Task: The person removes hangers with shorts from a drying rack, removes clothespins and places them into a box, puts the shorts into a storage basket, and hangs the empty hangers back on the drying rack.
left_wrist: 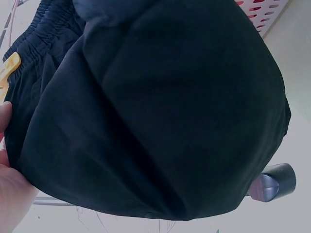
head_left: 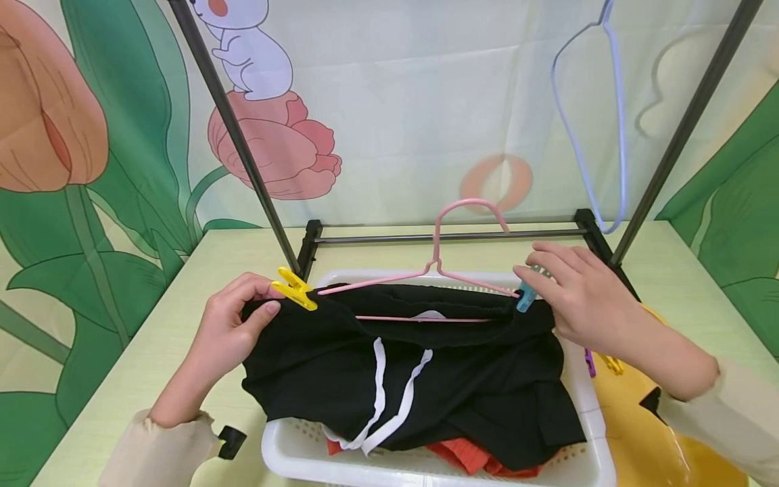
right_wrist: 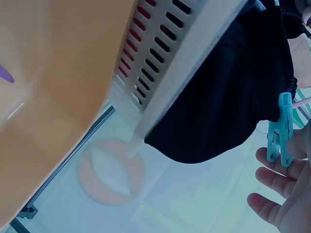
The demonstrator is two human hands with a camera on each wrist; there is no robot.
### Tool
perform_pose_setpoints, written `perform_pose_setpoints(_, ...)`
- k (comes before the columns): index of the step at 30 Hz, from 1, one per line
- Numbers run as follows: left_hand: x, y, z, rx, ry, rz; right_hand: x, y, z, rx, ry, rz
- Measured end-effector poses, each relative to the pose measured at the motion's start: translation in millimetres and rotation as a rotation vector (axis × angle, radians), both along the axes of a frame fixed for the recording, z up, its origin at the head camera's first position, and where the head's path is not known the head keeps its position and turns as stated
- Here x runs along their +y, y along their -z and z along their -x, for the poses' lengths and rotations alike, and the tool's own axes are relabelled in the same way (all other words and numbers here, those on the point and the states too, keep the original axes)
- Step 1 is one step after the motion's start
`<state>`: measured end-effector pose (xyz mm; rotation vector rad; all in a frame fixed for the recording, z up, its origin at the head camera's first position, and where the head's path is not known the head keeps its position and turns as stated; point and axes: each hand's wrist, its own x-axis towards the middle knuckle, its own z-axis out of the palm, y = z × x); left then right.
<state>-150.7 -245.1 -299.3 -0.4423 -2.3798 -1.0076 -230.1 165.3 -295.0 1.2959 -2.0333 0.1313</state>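
1. If the teal clip (head_left: pixel 525 299) bites too little cloth, the shorts (head_left: pixel 304 365) could slip off the pink hanger (head_left: pixel 436 238).
2. My left hand (head_left: pixel 231 325) pinches their waist beside the yellow clip (head_left: pixel 296 292); my right hand (head_left: pixel 587 297) pinches the teal one.
3. They drape over the basket (head_left: pixel 278 453), whose rim could snag them; the rack (head_left: pixel 236 135) stands behind.

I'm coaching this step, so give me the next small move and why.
Probably ease the right hand off the teal clip: its nose appears seated on the black garment beside the end of the pink hanger, and a yellow clip sits at the opposite end.
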Motion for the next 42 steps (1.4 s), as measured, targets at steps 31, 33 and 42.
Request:
perform_pose_setpoints(31, -0.3, -3.4, -3.0, -0.064, -0.025, 0.040, 6.1, -6.5, -2.9, -0.091, -0.063, 0.162)
perform_pose_setpoints(33, -0.4, -3.3, -2.9, -0.063, -0.023, 0.038, 6.7, -7.0, -4.0, -0.102, -0.062, 0.165)
perform_pose_setpoints(42, -0.5, -3.6, -3.5, -0.059, -0.017, 0.036, 9.3, -7.9, -2.9, -0.145, -0.117, 0.202)
